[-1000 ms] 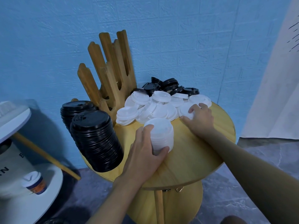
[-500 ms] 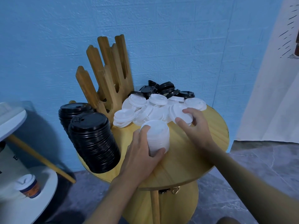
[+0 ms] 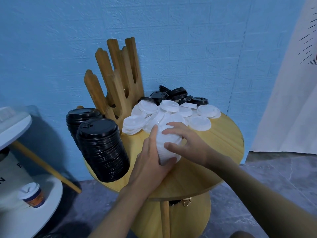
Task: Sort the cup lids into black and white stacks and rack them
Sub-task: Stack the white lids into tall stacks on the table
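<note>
Just gripping the white lid stack (image 3: pixel 165 152) on the wooden table (image 3: pixel 214 160), left hand (image 3: pixel 151 162) wrapped round its side, right hand (image 3: pixel 192 146) curled over the top.

There is only one view, from a wide-angle camera on the person's head. It stands above the near side of the round wooden table (image 3: pixel 223 143) and looks forward and down on its top. It is near: the left hand (image 3: pixel 151 162) and the right hand (image 3: pixel 190 145) come in from the lower edge and meet over the table. Behind the table the blue wall (image 3: pixel 188 40) closes the view. Left of the table a white stand (image 3: pixel 17 124) is partly cut off, and right of the table hangs a pale curtain (image 3: pixel 291 100).
</note>
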Demonstrator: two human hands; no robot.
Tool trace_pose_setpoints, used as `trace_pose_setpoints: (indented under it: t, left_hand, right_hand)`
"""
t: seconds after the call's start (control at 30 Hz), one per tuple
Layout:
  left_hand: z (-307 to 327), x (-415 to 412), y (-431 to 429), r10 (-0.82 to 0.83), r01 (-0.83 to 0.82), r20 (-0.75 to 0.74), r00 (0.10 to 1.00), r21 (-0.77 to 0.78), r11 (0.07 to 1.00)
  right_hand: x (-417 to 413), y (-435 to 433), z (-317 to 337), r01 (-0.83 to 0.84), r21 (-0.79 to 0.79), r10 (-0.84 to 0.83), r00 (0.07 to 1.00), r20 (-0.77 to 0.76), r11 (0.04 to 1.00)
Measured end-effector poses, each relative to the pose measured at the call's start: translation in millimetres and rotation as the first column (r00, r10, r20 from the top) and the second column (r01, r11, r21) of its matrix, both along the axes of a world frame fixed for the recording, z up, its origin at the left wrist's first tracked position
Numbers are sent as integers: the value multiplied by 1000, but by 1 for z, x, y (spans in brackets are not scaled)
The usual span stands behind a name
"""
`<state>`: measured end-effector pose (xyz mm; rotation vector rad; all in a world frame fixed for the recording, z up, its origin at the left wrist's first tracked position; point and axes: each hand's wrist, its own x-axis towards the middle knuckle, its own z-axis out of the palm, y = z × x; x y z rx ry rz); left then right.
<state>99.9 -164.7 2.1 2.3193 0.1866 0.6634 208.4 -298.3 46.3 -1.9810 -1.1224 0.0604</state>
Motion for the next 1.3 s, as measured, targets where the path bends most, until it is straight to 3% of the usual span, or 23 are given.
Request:
trace_pose_setpoints:
  t: [0.2, 0.27, 0.37, 0.47, 0.53, 0.6, 0.8, 1.03, 1.17, 1.3]
  left_hand:
    - [-1, 1, 1, 10, -10, -1, 1000, 55, 998]
    - [-2, 1, 1, 24, -24, 3, 1000, 74, 997]
    - [-3, 1, 2, 29, -30, 9, 1000, 65, 997]
    - [-2, 1, 2, 25, -25, 2, 1000, 63, 998]
    - [-2, 1, 2, 23, -23, 1, 1000, 59, 998]
    - [-2, 1, 2, 22, -22, 2, 1000, 62, 998]
    - [-2, 1, 2, 34, -33, -9, 999, 67, 997]
    - [-2, 0, 1, 36, -37, 8, 999, 93, 995]
    - [-1, -1, 1, 28, -28, 7, 1000, 66, 997]
    - [2, -2, -1, 16, -18, 23, 1000, 66, 998]
  right_hand:
    - [4, 1, -6, -22, 31, 23, 999, -45, 999]
    - [9, -2, -8, -5, 88, 16, 992, -127, 996]
    - [31, -10, -13, 205, 133, -188, 973, -133, 970]
    - [60, -21, -20, 496, -124, -484, 867, 120, 859]
    - [70, -26, -27, 530, -293, -495, 848, 189, 796]
    - [74, -27, -34, 534, -352, -483, 846, 228, 769]
    - [72, -27, -38, 631, -286, -522, 766, 375, 721]
    - [73, -35, -39, 604, -239, -582, 797, 162, 761]
    - [60, -38, -29, 562, 19, -561, 827, -27, 827]
    - [32, -35, -10, 339, 269, -312, 940, -140, 902]
